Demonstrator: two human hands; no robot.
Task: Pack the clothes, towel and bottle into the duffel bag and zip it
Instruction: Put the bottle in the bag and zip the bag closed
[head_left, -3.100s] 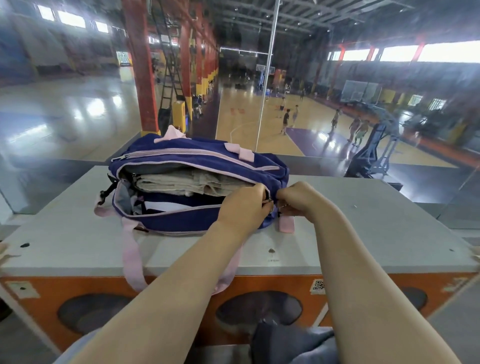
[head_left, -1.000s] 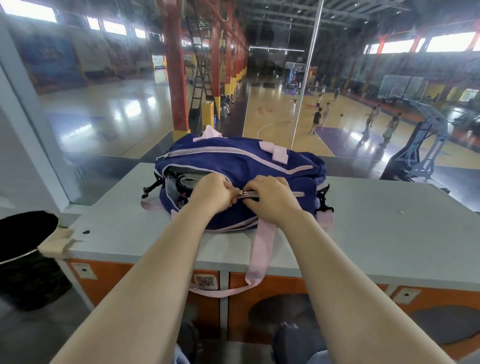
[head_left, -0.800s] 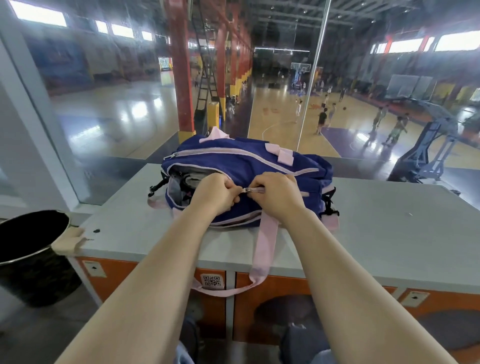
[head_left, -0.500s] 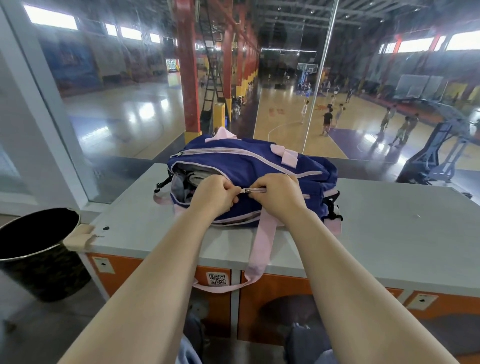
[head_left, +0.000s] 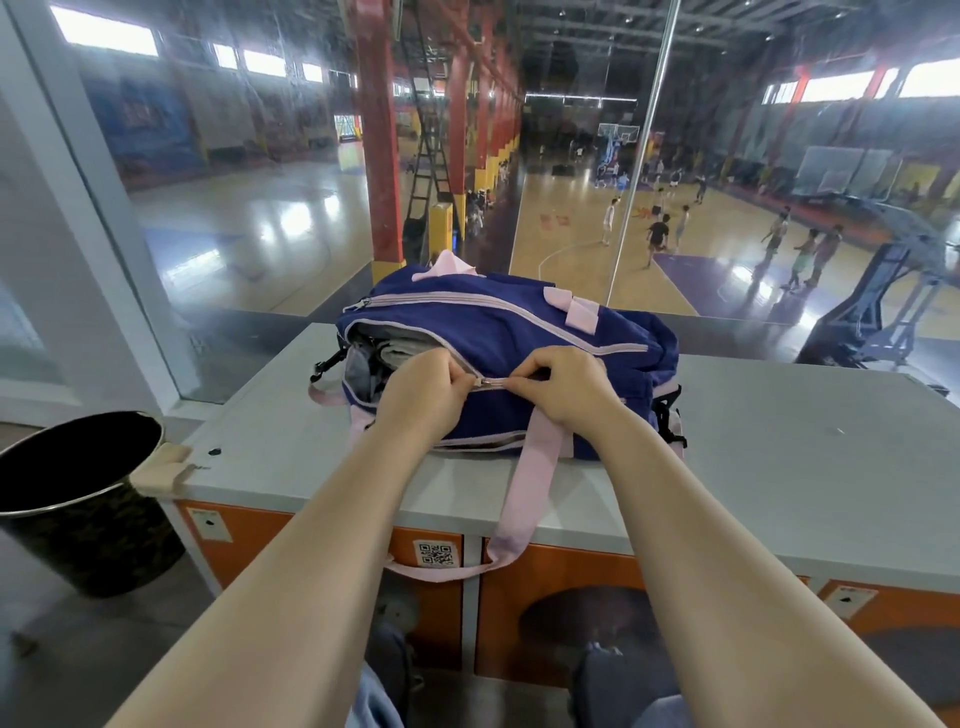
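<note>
Head view: navy duffel bag (head_left: 519, 343) with pale pink trim lying on the grey top of an orange locker bench (head_left: 779, 467), close to its far edge by the glass, one pink carry strap (head_left: 524, 499) trailing over the front. Main zipper (head_left: 488, 383) closed along the right stretch, still gaping at the left end, with folded grey clothes (head_left: 395, 351) showing in the opening; towel and bottle not visible, presumably underneath. Left hand (head_left: 421, 400) curled at the open end, fingers pinching what looks like the slider, though the pull itself is too small to confirm. Right hand (head_left: 566, 384) curled too, pinching the closed zipper tape just beside it, bracing the fabric. Soft, floppy canvas, bulging with contents, likely to buckle under a one-handed pull; best held taut at the tape right behind the slider, seam edges pressed together ahead of it. Probably light to moderate in weight, not fragile; liftable afterwards by the pink handles. Black bin (head_left: 78, 499) standing on the floor to the left.
</note>
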